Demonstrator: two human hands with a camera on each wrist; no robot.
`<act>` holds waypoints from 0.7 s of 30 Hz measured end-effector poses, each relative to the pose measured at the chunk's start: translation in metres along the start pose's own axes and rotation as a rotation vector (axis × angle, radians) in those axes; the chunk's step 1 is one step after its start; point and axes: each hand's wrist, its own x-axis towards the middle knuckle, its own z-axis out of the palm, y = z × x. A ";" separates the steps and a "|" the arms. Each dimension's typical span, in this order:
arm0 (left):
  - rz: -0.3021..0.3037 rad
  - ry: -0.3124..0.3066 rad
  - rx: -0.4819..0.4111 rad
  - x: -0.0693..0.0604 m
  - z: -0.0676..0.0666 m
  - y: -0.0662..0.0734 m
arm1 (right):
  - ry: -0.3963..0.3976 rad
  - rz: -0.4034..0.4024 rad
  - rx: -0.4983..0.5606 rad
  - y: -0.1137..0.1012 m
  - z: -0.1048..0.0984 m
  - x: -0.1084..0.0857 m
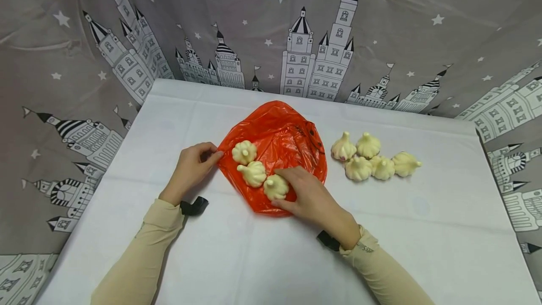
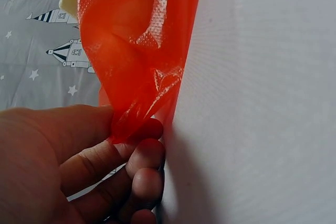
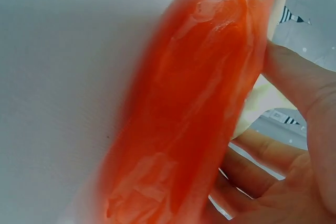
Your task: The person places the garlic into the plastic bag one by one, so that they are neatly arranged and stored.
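Observation:
A red plastic bag (image 1: pixel 292 147) lies spread on the table. My left hand (image 1: pixel 192 168) pinches its left edge between thumb and fingers; the gathered corner of the bag (image 2: pixel 136 114) shows close up in the left wrist view. Two garlic bulbs, one upper (image 1: pixel 244 152) and one lower (image 1: pixel 254 174), rest on the bag near that edge. Over the bag's lower right part, my right hand (image 1: pixel 311 196) holds a third garlic bulb (image 1: pixel 276 187) between thumb and fingers. In the right wrist view, the bag's raised rim hides part of this bulb (image 3: pixel 257 103).
Right of the bag, several more garlic bulbs (image 1: pixel 359 168) sit grouped on the white tablecloth (image 1: pixel 423 248). A grey curtain (image 1: pixel 254 8) printed with castles and stars hangs behind the table. A black wrist strap piece (image 1: pixel 195 206) sits beside the left wrist.

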 end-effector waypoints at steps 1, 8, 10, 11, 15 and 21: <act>0.001 0.000 0.000 0.000 0.000 0.000 | 0.002 0.001 -0.004 0.000 -0.001 0.000; 0.003 -0.002 -0.001 0.000 0.000 -0.001 | 0.021 0.022 -0.008 -0.004 -0.009 -0.002; 0.004 -0.001 0.003 0.000 0.000 -0.001 | 0.029 0.024 0.000 -0.004 -0.011 -0.002; 0.004 -0.001 0.004 0.000 0.000 -0.001 | 0.035 0.024 0.004 -0.004 -0.013 -0.003; 0.002 -0.007 0.008 0.000 0.000 -0.001 | 0.067 0.018 0.019 -0.003 -0.016 -0.003; -0.004 -0.013 0.007 0.000 0.001 -0.003 | 0.108 -0.005 0.033 -0.002 -0.020 -0.005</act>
